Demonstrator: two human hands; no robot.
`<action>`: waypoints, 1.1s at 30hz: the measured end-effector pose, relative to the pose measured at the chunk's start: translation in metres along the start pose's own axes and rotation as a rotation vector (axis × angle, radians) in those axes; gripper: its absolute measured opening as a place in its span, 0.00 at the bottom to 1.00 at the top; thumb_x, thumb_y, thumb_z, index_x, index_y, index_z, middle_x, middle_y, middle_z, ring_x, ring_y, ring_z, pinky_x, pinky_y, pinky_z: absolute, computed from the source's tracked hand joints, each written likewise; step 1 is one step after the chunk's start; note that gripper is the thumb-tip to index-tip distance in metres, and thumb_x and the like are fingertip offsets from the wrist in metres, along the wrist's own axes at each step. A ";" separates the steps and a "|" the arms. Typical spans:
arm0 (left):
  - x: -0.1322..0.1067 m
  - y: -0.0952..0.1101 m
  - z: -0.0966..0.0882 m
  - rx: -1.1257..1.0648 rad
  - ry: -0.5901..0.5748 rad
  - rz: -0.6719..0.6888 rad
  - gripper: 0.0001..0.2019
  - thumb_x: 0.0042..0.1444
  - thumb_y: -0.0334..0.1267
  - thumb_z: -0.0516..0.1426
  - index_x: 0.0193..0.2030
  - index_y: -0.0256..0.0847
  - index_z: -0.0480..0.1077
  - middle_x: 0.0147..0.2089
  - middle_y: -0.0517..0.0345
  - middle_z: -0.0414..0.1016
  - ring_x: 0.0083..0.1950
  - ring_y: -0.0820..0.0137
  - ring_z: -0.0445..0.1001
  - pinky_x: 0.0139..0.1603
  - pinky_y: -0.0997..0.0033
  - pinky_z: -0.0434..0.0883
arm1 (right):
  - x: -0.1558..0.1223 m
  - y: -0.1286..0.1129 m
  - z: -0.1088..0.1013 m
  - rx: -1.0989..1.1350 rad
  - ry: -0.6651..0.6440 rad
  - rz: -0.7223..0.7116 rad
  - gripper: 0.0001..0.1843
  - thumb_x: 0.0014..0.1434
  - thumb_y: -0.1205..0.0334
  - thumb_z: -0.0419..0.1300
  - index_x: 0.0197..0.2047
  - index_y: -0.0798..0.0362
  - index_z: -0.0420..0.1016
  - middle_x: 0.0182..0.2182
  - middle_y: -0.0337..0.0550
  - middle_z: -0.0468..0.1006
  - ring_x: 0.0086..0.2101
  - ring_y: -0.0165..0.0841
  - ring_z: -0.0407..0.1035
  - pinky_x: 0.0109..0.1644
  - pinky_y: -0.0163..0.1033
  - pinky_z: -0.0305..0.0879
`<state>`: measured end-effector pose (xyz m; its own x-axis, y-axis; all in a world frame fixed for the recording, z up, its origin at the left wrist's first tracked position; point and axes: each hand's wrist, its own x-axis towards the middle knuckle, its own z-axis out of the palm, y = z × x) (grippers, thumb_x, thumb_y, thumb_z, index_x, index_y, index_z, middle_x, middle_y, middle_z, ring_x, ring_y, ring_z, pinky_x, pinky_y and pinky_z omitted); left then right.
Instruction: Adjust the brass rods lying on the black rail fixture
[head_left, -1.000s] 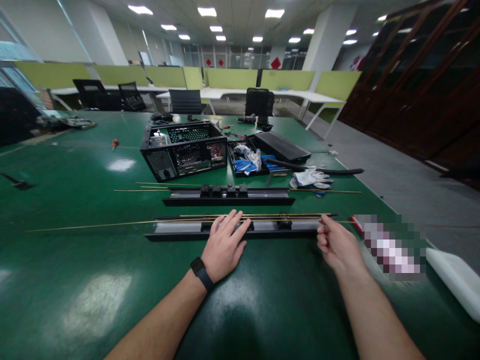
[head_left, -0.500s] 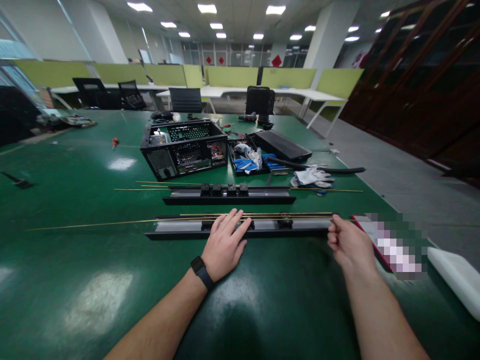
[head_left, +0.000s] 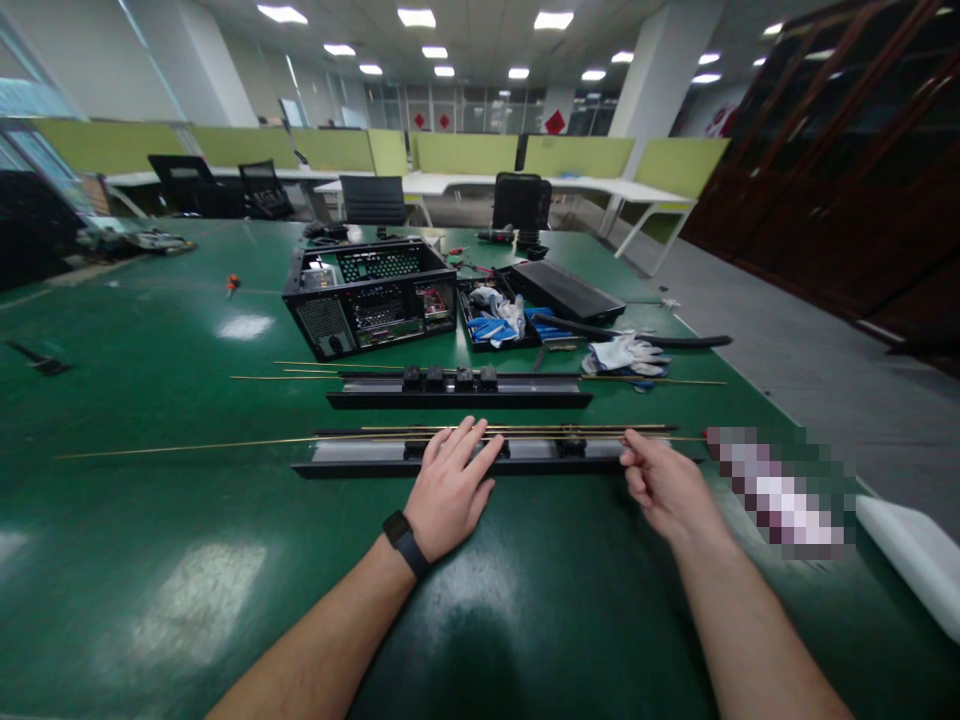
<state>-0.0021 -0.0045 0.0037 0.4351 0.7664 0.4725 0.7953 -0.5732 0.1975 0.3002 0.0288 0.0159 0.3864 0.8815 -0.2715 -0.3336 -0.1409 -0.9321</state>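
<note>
A long black-edged metal channel (head_left: pixel 360 468) lies across the green table in front of me, with dark blocks (head_left: pixel 572 440) inside it. Several thin brass-coloured rods run lengthwise along it, and one rod (head_left: pixel 187 448) sticks out well past its left end. My left hand (head_left: pixel 452 485) rests palm down over the middle of the channel, fingers stretched and spread, covering part of the blocks. Towards the right end, my right hand (head_left: pixel 666 485) is closed in a pinch on a rod at the channel's upper edge. A dark watch (head_left: pixel 403 540) is on my left wrist.
Behind lies a second channel (head_left: pixel 525 400) with black blocks and rods. Farther back are an open black computer case (head_left: pixel 322 315), a tray of gloves (head_left: pixel 495 318), a black panel (head_left: pixel 562 290) and a loose glove (head_left: pixel 626 353). A white object (head_left: pixel 911 560) sits at right.
My right hand has slid left along the channel, uncovering its right end. My left hand stays in place, and the channel and rods look unmoved.
</note>
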 end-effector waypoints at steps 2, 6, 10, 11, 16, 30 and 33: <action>0.000 0.000 0.000 0.000 0.003 0.008 0.28 0.65 0.34 0.56 0.71 0.43 0.61 0.75 0.46 0.59 0.77 0.56 0.54 0.74 0.47 0.55 | 0.003 -0.003 -0.003 0.013 0.070 -0.015 0.12 0.52 0.61 0.71 0.30 0.56 0.71 0.21 0.36 0.72 0.12 0.21 0.55 0.08 0.26 0.43; 0.000 -0.001 0.001 -0.003 0.010 0.010 0.29 0.64 0.33 0.57 0.71 0.44 0.61 0.74 0.46 0.60 0.76 0.55 0.55 0.74 0.47 0.56 | 0.012 -0.010 -0.015 0.039 0.252 -0.071 0.09 0.57 0.65 0.66 0.30 0.54 0.69 0.19 0.33 0.69 0.12 0.21 0.56 0.10 0.26 0.45; 0.000 -0.001 0.001 -0.003 0.013 0.012 0.29 0.64 0.33 0.57 0.72 0.45 0.60 0.74 0.46 0.60 0.77 0.55 0.54 0.74 0.46 0.55 | 0.017 -0.013 -0.021 0.044 0.300 -0.067 0.09 0.58 0.65 0.65 0.30 0.53 0.68 0.19 0.32 0.69 0.12 0.21 0.56 0.11 0.26 0.47; 0.000 -0.001 0.001 0.000 0.011 0.012 0.29 0.64 0.33 0.57 0.72 0.45 0.60 0.74 0.46 0.60 0.77 0.55 0.54 0.74 0.46 0.55 | 0.017 -0.013 -0.021 0.041 0.302 -0.066 0.09 0.58 0.65 0.65 0.30 0.53 0.68 0.19 0.32 0.69 0.12 0.21 0.56 0.11 0.26 0.46; -0.001 0.000 0.000 0.011 0.000 0.015 0.28 0.64 0.33 0.57 0.71 0.43 0.61 0.75 0.46 0.59 0.77 0.56 0.54 0.75 0.47 0.54 | 0.019 -0.013 -0.023 0.034 0.315 -0.069 0.10 0.61 0.65 0.63 0.30 0.52 0.66 0.19 0.32 0.68 0.12 0.21 0.56 0.11 0.26 0.46; -0.002 -0.001 0.000 0.012 0.007 0.020 0.29 0.64 0.34 0.57 0.72 0.43 0.61 0.74 0.46 0.60 0.77 0.55 0.54 0.75 0.47 0.55 | 0.032 -0.023 -0.042 0.065 0.387 -0.029 0.10 0.63 0.66 0.61 0.30 0.51 0.65 0.19 0.32 0.66 0.12 0.22 0.54 0.12 0.27 0.44; -0.002 -0.001 -0.001 0.012 0.005 0.020 0.29 0.64 0.34 0.57 0.72 0.42 0.61 0.74 0.45 0.60 0.77 0.55 0.54 0.75 0.47 0.54 | 0.033 -0.024 -0.044 0.088 0.394 -0.039 0.10 0.62 0.68 0.60 0.30 0.51 0.66 0.19 0.33 0.67 0.13 0.23 0.55 0.12 0.28 0.44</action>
<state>-0.0039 -0.0057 0.0031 0.4488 0.7537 0.4801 0.7916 -0.5846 0.1778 0.3592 0.0410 0.0191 0.6943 0.6430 -0.3234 -0.3779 -0.0567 -0.9241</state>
